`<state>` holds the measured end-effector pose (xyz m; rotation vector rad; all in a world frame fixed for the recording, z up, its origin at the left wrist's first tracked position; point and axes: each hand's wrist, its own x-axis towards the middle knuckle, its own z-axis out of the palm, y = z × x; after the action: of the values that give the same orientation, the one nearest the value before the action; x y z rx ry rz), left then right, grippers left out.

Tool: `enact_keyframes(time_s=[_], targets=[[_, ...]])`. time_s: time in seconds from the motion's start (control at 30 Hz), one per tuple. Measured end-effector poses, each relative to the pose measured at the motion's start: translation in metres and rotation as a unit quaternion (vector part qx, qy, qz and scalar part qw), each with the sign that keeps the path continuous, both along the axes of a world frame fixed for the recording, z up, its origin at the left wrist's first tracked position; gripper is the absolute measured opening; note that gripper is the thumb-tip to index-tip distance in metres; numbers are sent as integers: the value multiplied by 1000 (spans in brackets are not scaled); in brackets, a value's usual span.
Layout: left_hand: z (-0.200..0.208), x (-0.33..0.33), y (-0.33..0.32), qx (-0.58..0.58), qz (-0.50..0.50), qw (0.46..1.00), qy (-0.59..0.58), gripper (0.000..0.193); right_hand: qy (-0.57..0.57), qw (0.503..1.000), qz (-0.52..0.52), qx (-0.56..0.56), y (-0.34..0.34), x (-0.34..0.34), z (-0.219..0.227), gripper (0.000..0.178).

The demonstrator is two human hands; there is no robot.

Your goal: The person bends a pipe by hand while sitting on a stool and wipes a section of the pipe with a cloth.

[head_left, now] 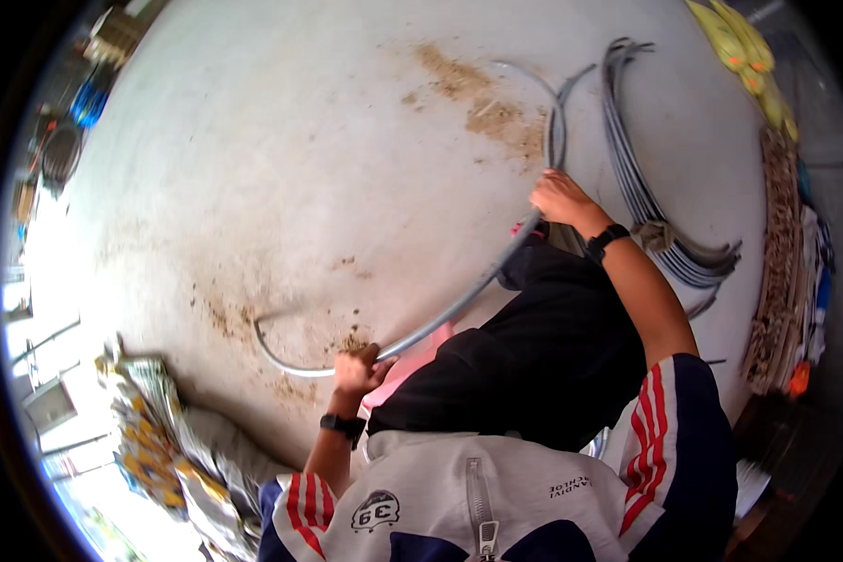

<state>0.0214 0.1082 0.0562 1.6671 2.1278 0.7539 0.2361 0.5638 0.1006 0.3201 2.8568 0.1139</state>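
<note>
Grey pipe (pixel 440 322) is in both hands of the person, and it makes a long curve over the front of the bent legs. The left hand (pixel 354 371) is the nearer one; its fingers are closed around the pipe, and from there a thinner-looking length goes to the left and bends up to a free end. The right hand (pixel 560 199) is farther out, near the foot, also clamped on the pipe. Above this hand two grey lengths run close together, cross, and then spread to two separate ends; I cannot tell if both belong to the same pipe. A black band is on each wrist.

The person wears a light top (pixel 431 468) with red-striped sleeves, and black trousers (pixel 553 356). A pink thing (pixel 410 367) shows partly between the trousers and the pipe; its kind I cannot tell.

To the right of the legs, a bundle of grey pipes (pixel 621 140) lies curved on the pale floor (pixel 253 169), with a brown wrapping (pixel 656 235) around it. Brown dirt (pixel 508 126) is scattered beyond the right hand, and more near the left hand. At the lower left there are crumpled sacks (pixel 220 440). Farther away, yellow bags (pixel 742 47) lie at the upper right, and a brown box (pixel 117 36) stands at the upper left.
</note>
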Motion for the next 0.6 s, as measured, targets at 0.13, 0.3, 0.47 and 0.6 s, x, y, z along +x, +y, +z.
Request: enact_keyframes(time_s=[0.13, 0.3, 0.47, 0.6], targets=[[30, -18, 5, 30, 9, 999, 42, 48, 147, 986, -32, -76, -2, 3, 16, 8], [12, -4, 10, -41, -10, 998, 45, 47, 94, 995, -12, -24, 2, 12, -3, 8], [-14, -7, 12, -57, -55, 997, -1, 42, -79, 995, -26, -60, 0, 12, -9, 8], [31, -33, 27, 1, -17, 999, 47, 45, 53, 998, -6, -33, 16, 14, -23, 8]])
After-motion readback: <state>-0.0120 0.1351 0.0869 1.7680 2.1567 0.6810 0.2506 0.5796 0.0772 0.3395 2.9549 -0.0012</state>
